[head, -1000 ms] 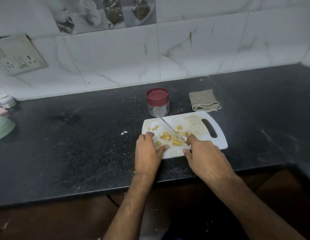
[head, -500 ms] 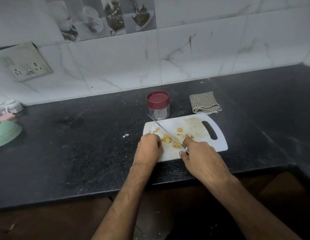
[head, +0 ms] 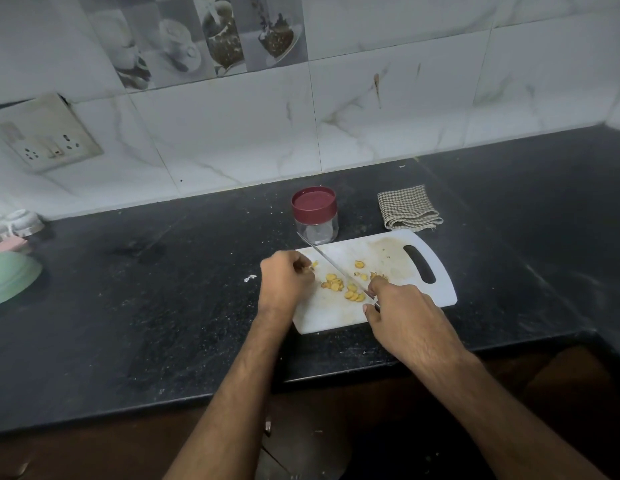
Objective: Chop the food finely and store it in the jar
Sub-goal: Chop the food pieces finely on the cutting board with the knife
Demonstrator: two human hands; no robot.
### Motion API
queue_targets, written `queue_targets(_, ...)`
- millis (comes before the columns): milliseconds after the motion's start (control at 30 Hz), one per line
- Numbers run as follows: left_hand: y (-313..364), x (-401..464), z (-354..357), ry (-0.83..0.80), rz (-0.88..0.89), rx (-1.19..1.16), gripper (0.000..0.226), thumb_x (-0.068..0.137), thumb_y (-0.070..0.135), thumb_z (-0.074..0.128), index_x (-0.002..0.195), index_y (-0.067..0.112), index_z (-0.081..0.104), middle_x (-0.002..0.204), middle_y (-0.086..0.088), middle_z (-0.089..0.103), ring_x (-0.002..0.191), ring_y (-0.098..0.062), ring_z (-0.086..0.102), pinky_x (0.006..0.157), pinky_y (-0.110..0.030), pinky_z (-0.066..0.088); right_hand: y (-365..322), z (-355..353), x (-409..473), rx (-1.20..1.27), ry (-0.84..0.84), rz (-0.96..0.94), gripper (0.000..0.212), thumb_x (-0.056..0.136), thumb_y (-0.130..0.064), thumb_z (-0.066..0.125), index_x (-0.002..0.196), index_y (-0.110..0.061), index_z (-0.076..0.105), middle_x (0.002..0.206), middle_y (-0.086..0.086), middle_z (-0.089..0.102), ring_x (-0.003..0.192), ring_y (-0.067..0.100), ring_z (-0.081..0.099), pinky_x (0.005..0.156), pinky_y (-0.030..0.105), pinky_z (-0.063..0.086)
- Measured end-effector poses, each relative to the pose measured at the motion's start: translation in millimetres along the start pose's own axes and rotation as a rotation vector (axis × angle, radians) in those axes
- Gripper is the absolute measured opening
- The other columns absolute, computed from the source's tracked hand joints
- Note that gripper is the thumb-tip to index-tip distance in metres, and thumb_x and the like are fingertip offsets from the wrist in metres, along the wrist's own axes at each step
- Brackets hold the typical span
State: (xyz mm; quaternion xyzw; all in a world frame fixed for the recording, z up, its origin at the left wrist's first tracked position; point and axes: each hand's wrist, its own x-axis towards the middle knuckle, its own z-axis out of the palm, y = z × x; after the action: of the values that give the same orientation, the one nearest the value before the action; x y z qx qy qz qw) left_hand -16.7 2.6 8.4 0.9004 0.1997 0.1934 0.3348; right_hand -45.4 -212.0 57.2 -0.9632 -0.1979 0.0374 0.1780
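A white cutting board (head: pixel 398 258) lies on the black counter with several yellow food slices (head: pixel 339 285) scattered on it. My right hand (head: pixel 402 313) grips the handle of a knife (head: pixel 331 263). Its thin blade slants up-left across the slices, with the tip near the jar. My left hand (head: pixel 284 282) sits at the board's left edge, fingers curled, pinching a small yellow food piece (head: pixel 314 264) at the fingertips. Just behind the board stands a clear jar (head: pixel 315 216) with its maroon lid on.
A folded checked cloth (head: pixel 407 207) lies behind the board's handle end. A green bowl (head: pixel 10 277) and small cups (head: pixel 19 221) sit at the far left. A white scrap (head: pixel 250 278) lies left of the board. The tiled wall carries a socket plate (head: pixel 47 133).
My left hand went from lying flat on the board to curled, and shifted left to the board's edge. The knife blade swung further left, its tip now near the jar.
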Motion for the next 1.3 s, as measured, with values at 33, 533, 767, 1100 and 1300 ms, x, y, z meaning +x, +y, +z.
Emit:
queue_targets(33,1.6,6.9,-0.9,0.017,0.019,-0.003,0.014,0.083,0.001,0.072,0.09,0.012,0.078,0.082,0.005,0.072,0.072,-0.001,0.062,0.064,-0.006,0.048,0.5,-0.3,0.4,-0.002,-0.001,0.0,0.027,0.104,-0.036,0.049,0.128,-0.025,0.051,0.103,-0.001,0.066,0.081,0.015,0.056,0.075,0.032,0.052)
queue_targets(533,-14.3,37.1,21.0,-0.038,0.104,-0.06,0.019,0.1,0.012,0.062,0.111,0.011,0.077,0.109,0.001,0.074,0.097,-0.008,0.064,0.09,-0.025,0.052,7.3,-5.3,12.2,-0.029,-0.053,0.049,0.033,0.104,-0.037,0.048,0.135,-0.025,0.046,0.106,-0.001,0.066,0.089,0.016,0.063,0.08,0.035,0.056)
queue_targets(767,-17.5,19.2,13.5,0.081,0.097,-0.137,0.01,0.088,0.018,0.078,0.097,0.022,0.08,0.101,0.01,0.07,0.095,-0.006,0.064,0.087,-0.033,0.055,3.3,1.2,13.6,-0.021,-0.05,0.041,0.03,0.104,-0.035,0.046,0.132,-0.024,0.048,0.103,0.0,0.067,0.083,0.018,0.058,0.077,0.036,0.054)
queue_targets(1100,-9.0,-22.8,27.4,-0.136,0.264,0.105,0.023,0.093,0.022,0.073,0.115,0.021,0.077,0.103,0.006,0.062,0.099,-0.015,0.058,0.092,-0.037,0.052,2.2,2.1,1.2,0.012,-0.073,0.071,0.037,0.104,-0.039,0.047,0.138,-0.026,0.045,0.112,0.002,0.068,0.099,0.023,0.064,0.087,0.041,0.056)
queue_targets(1300,-6.9,-20.6,30.0,-0.102,0.287,0.108,0.018,0.089,0.018,0.077,0.107,0.018,0.08,0.099,0.005,0.065,0.096,-0.015,0.059,0.09,-0.037,0.052,5.4,-1.6,-7.0,0.009,-0.058,0.084,0.031,0.103,-0.039,0.048,0.132,-0.027,0.047,0.112,0.0,0.067,0.099,0.021,0.064,0.088,0.04,0.057)
